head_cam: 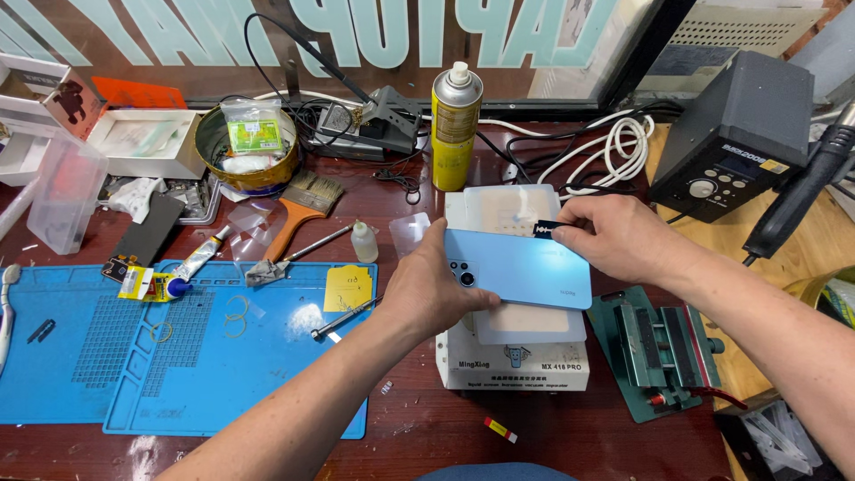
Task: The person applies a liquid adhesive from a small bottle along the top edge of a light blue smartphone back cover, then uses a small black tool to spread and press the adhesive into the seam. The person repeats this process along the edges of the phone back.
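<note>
Phone point(525, 267) gripped between left hand point(436, 289) and right hand point(614, 236) fingers.

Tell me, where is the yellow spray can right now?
The spray can stands upright at the back of the table, centre of the head view, just behind the white machine and right of the brush.

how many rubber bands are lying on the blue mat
3 rubber bands on the blue mat: one at centre, one just below it, one further left. Others may be hidden.
</note>
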